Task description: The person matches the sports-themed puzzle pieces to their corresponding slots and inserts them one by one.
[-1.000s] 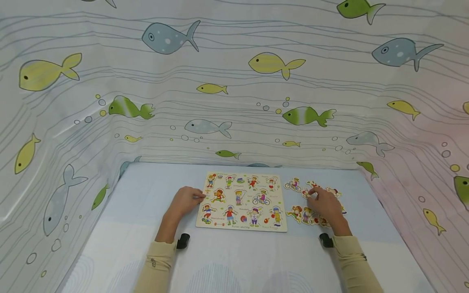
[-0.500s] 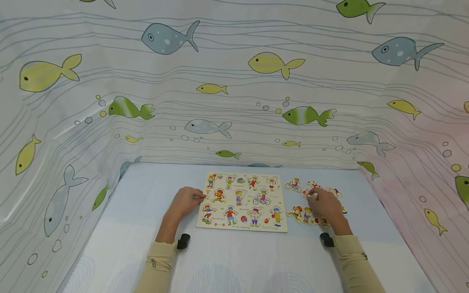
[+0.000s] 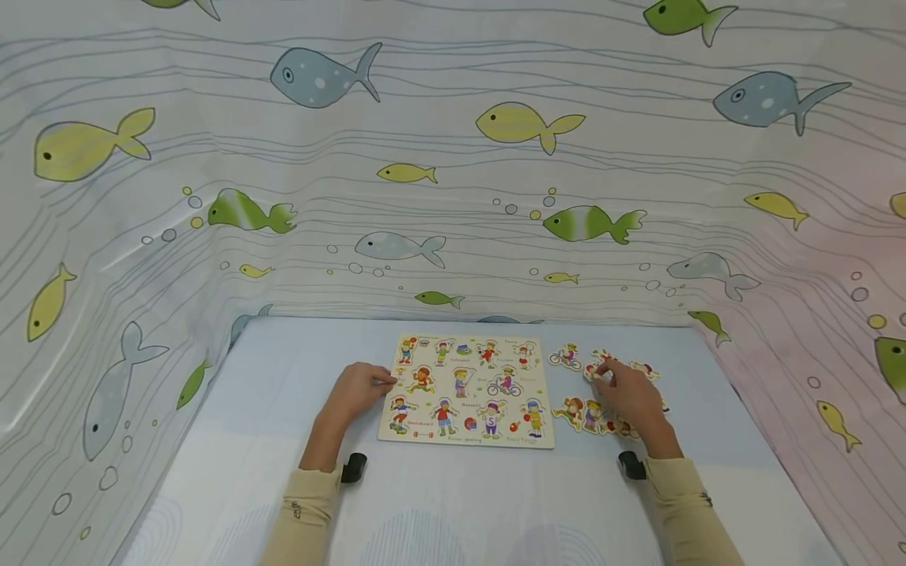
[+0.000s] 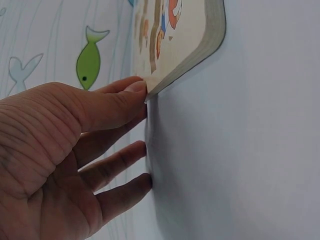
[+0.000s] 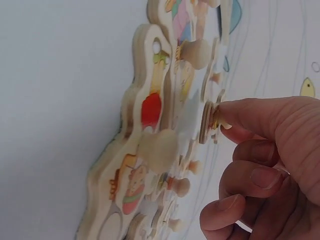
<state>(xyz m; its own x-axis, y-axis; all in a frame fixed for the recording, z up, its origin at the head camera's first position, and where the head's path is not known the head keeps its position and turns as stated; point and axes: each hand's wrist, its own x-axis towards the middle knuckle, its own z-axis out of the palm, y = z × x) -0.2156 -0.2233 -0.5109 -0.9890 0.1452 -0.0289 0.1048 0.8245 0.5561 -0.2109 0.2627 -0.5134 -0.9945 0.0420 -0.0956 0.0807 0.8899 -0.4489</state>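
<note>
A wooden puzzle board (image 3: 439, 393) printed with children playing sports lies mid-table. My left hand (image 3: 362, 387) is at its left edge. In the left wrist view the thumb and forefinger (image 4: 117, 105) meet the board's edge, and the other fingers spread down to the cloth. To the board's right lie several loose puzzle pieces with wooden knobs. There my right hand (image 3: 628, 393) pinches the knob of a small puzzle piece (image 5: 206, 122) between thumb and forefinger, its other fingers curled beneath. The hand hides part of the pile in the head view.
A bicycle puzzle piece (image 3: 566, 357) lies apart at the board's upper right. Larger pieces, one with a red figure (image 5: 151, 111), sit close below the right fingers. A pale cloth (image 3: 453, 495) covers the table, and a fish-print curtain (image 3: 453, 204) stands behind and at both sides.
Both hands, the board and the pieces keep their places. The head view shifts very slightly.
</note>
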